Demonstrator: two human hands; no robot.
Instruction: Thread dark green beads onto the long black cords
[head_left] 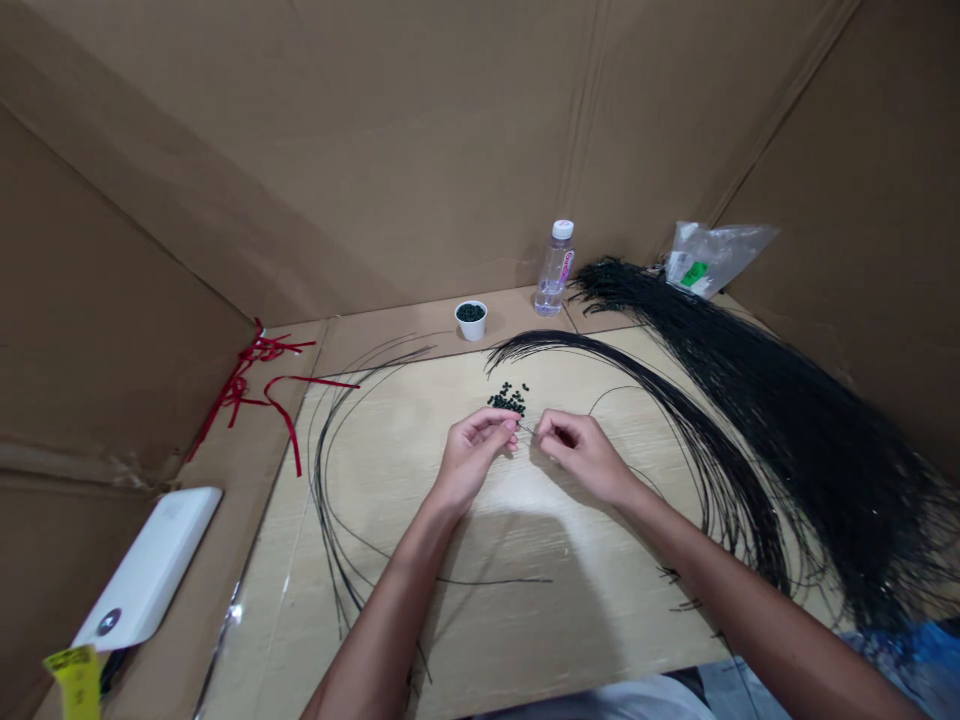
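1. Thin black cord (527, 429) pinched between my left grip (472, 460) and right grip (581, 455), fingertips pressed together, above the pale wood-grain desk (285, 620).
2. Small dark-green beads (508, 402) lie heaped just beyond my hands.
3. White round cup (470, 322) of beads stands beside a clear plastic water bottle (555, 270).
4. Long black cord bundle (750, 440) sweeps across the desk on my right.

Above the left hand (474, 460) and right hand (581, 455), a way runs over the pale board (420, 405) toward the white cup (470, 320), past dark beads (508, 400); thick black strands (750, 430) seem to bar the right.
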